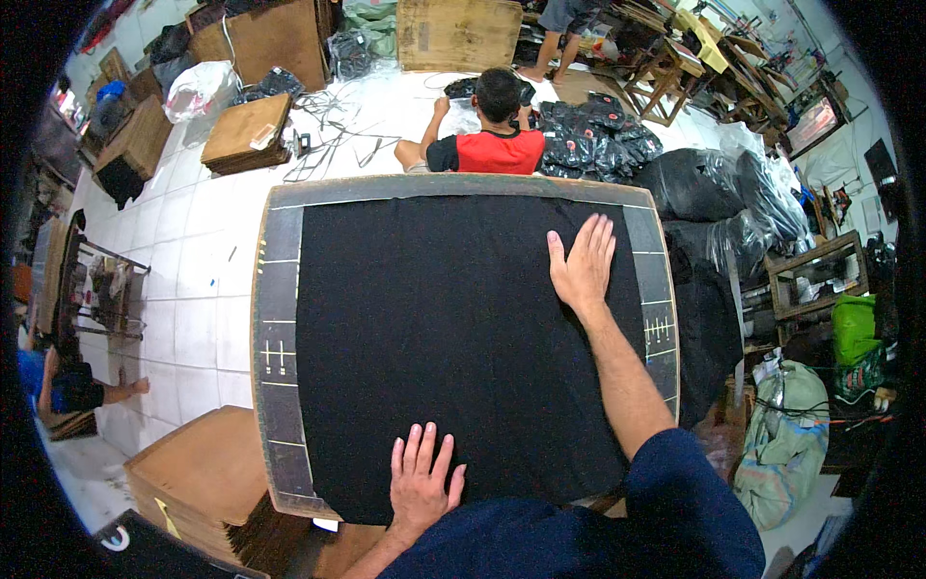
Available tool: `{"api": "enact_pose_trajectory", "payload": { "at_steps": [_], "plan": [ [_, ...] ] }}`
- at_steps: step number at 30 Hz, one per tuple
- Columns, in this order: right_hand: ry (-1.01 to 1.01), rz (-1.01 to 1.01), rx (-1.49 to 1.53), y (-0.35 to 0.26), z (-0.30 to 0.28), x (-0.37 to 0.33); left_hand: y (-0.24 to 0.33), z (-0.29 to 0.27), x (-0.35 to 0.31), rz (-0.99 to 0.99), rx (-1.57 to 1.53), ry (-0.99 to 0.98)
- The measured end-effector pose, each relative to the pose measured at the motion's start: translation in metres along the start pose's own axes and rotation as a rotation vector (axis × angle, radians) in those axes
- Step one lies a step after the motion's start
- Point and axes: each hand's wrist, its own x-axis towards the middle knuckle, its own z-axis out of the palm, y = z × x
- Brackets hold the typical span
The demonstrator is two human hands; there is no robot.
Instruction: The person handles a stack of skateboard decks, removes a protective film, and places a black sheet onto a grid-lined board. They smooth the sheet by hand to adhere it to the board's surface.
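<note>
A large piece of black fabric [453,328] lies spread over a dark board [280,289] that has pale marking lines along its left and right sides. Near the fabric's front edge rests my left hand [422,482], palm down with its fingers stretched out. My right hand [583,265] presses flat on the cloth by the far right corner, thumb held apart from the fingers. Neither hand grips anything. The fabric looks mostly smooth, with faint creases, and its front edge hangs by my body.
Beyond the board a person in a red and black shirt [497,145] sits on the floor beside black plastic packages [598,135]. Stacked brown boards [198,458] stand at the near left. Black bundles [704,193] and a green sack [786,444] lie on the right.
</note>
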Motion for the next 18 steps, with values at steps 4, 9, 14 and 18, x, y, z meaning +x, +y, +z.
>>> {"api": "enact_pose_trajectory", "payload": {
  "at_steps": [4, 9, 14, 18],
  "plan": [
    [-0.140, -0.150, 0.046, 0.002, 0.014, 0.030, 0.002, 0.000, -0.001, 0.009, 0.031, -0.012],
    [0.008, -0.290, 0.141, -0.006, 0.000, 0.028, 0.000, -0.001, 0.002, 0.018, 0.075, -0.029],
    [-0.232, -0.768, 0.157, -0.019, -0.012, 0.008, 0.000, 0.000, 0.000, 0.015, 0.073, -0.040],
    [-0.177, -0.924, 0.198, -0.039, -0.013, 0.024, 0.000, -0.002, 0.000, 0.018, 0.061, -0.030]
  ]
}}
